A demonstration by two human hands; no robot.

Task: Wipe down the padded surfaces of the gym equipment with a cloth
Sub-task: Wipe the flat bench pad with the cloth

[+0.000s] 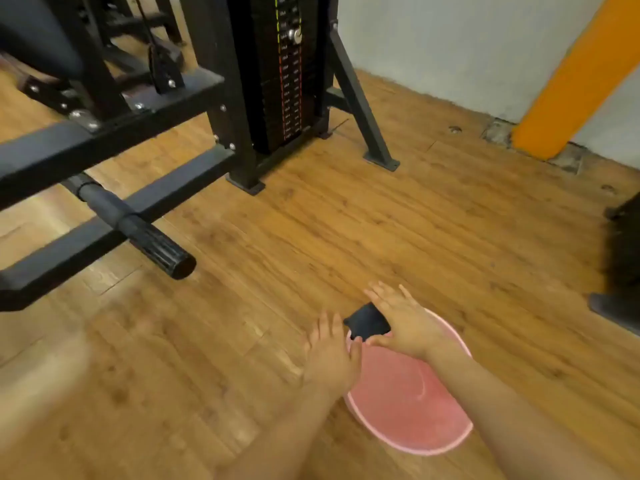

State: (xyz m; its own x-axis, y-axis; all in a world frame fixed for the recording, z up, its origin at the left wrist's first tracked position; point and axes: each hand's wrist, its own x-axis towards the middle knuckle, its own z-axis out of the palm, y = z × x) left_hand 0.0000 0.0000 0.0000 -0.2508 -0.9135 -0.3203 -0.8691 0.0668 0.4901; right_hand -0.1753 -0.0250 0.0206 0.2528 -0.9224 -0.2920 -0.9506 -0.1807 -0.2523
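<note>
Looking down past our own forearms, we see both hands held over a round pink plastic basin (412, 441) that stands on the wood-plank floor (346, 230). Between the hands is a small dark folded cloth (367, 321), above the basin's far rim. Our right hand (403, 323) lies across the cloth's right side with its fingers stretched almost straight and spread forward, while its thumb reaches back under the cloth's near edge, so the cloth seems to be pinched between thumb and palm. Our left hand (330, 353) sits just beside the cloth on its left, fingers straight and close together, pointing ahead; its fingertips come up to the cloth's near left corner, but we cannot tell whether they touch it or hold any of it.

To the left stands a black steel gym machine (221, 109), its frame bolted together with silver bolts, with a stack of black weight plates (287, 81) carrying coloured markings and a silver selector pin. A black padded roller bar with a ribbed end (138, 226) sticks out from the frame toward us, well apart from the hands. A dark padded seat (38, 36) shows at the top left. Behind is a pale wall (467, 46) and a slanting orange beam (581, 74).
</note>
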